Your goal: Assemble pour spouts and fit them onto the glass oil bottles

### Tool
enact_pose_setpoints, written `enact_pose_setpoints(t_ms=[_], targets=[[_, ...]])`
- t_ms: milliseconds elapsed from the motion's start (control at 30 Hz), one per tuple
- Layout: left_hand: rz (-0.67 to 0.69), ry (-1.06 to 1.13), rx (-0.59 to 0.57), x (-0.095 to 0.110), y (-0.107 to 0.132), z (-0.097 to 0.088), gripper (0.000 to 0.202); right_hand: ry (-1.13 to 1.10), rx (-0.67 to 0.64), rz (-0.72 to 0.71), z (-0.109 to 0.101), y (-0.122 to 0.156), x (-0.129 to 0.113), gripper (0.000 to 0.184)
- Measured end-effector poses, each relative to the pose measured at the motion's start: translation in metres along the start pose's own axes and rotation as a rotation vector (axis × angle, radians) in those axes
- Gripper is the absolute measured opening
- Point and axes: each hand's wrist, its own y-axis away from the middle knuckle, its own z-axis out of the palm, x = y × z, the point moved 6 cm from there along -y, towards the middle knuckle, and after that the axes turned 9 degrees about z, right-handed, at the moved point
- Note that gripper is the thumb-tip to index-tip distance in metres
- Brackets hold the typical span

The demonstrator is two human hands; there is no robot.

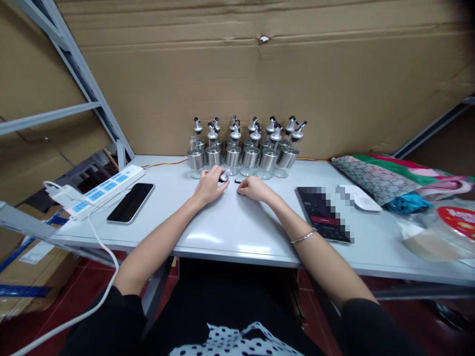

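My left hand [211, 186] rests low over the table, its fingers closed around a silver pour spout [223, 176] with a dark underside. Just to the right, my right hand [255, 189] pinches a small black piece [237, 182], whose dark end sticks out past the fingertips; its exact shape is too small to make out. Behind both hands stand several glass oil bottles [250, 158] with steel sleeves, in two rows. Most carry silver spouts with black tips. The front left bottle [196, 161] shows a bare glass neck.
A white power strip [107, 190] with a cable and a phone [130, 203] lie on the left. On the right are a second phone [324, 214], a white round-topped device [361, 199], folded fabric [371, 178] and a tape roll [430, 242]. Cardboard [237, 74] stands behind.
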Motion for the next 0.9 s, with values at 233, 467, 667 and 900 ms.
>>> enact_pose_setpoints(t_ms=[233,467,667,900], targets=[[0.029,0.006,0.009,0.003,0.001,0.000,0.023,0.007,0.034,-0.007,0.001,-0.005,0.005,0.018],[-0.045,0.303,0.126,0.001,-0.001,0.002,0.022,-0.359,0.123,-0.152,-0.011,-0.003,0.000,0.025],[-0.035,0.439,0.121,0.005,0.000,0.010,0.029,-0.834,-0.077,-0.248,-0.005,-0.001,-0.008,0.024],[-0.004,0.430,0.125,0.001,0.002,0.012,0.043,-1.135,-0.182,-0.216,0.000,0.002,-0.012,0.031]])
